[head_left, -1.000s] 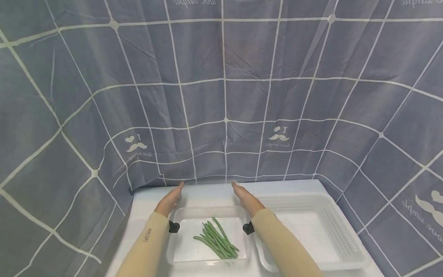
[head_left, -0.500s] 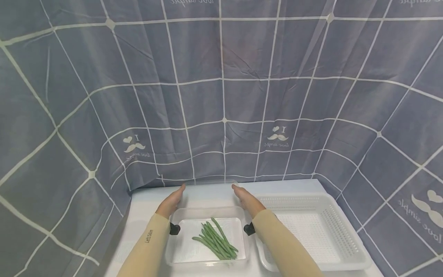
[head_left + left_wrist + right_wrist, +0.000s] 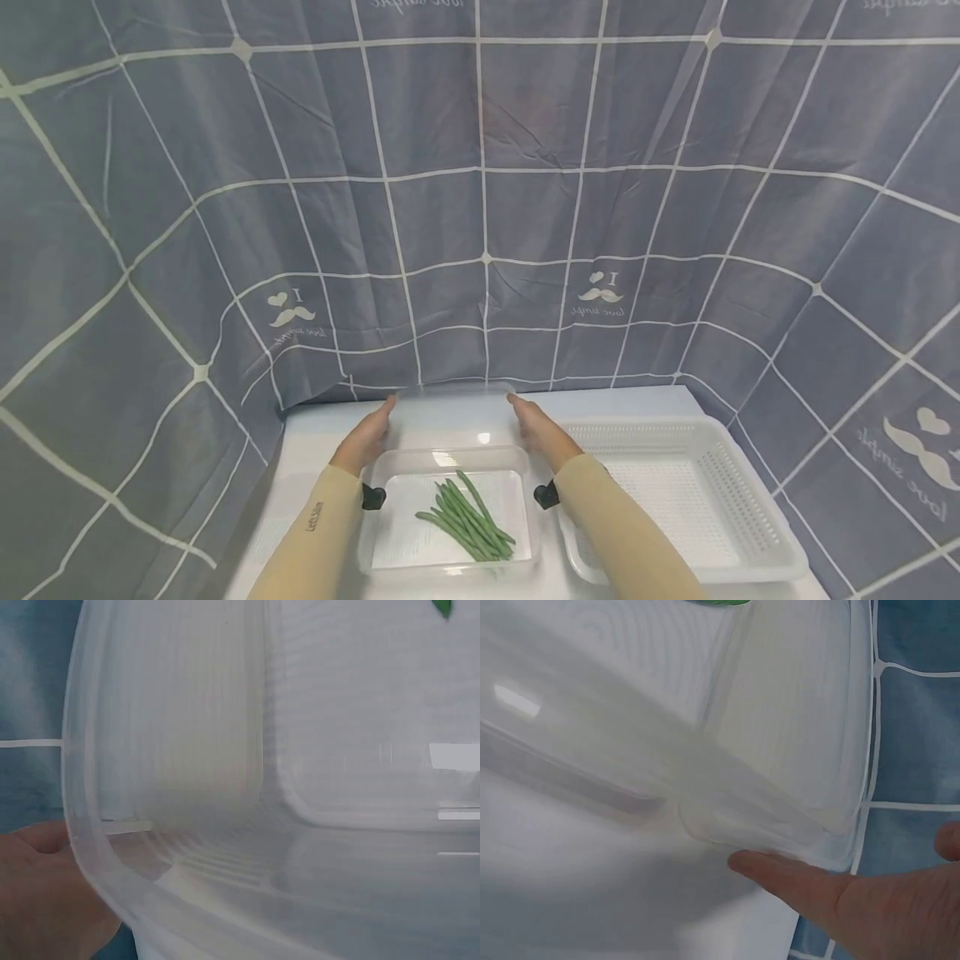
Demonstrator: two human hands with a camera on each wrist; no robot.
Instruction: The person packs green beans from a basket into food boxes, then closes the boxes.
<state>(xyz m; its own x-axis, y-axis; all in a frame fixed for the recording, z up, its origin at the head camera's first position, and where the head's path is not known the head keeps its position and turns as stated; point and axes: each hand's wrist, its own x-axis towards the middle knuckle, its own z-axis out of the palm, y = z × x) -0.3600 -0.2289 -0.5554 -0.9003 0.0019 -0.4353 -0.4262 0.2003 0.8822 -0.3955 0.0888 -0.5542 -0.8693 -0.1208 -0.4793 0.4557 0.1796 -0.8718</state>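
Observation:
A clear plastic box (image 3: 517, 462) stands between the two hands, and several green beans (image 3: 472, 521) lie in a loose bunch on its ribbed floor. My left hand (image 3: 366, 433) reaches along the box's left side; in the left wrist view this hand (image 3: 49, 896) shows outside the far corner, partly seen through the wall. Along the other side lies my right hand (image 3: 538, 429). In the right wrist view the same hand (image 3: 840, 900) has a straight finger against the outside of the far corner. The remaining fingers are mostly hidden.
On the right a white perforated basket (image 3: 750, 500) stands beside the right forearm. The white table (image 3: 615, 400) ends at a blue-grey checked curtain (image 3: 450, 217), which hangs behind and at both sides. A bean tip (image 3: 444, 606) shows in the left wrist view.
The hands have spread slightly apart. The box's far rim sits a little higher against the curtain, and bright glints have appeared on the clear plastic. The beans keep their arrangement.

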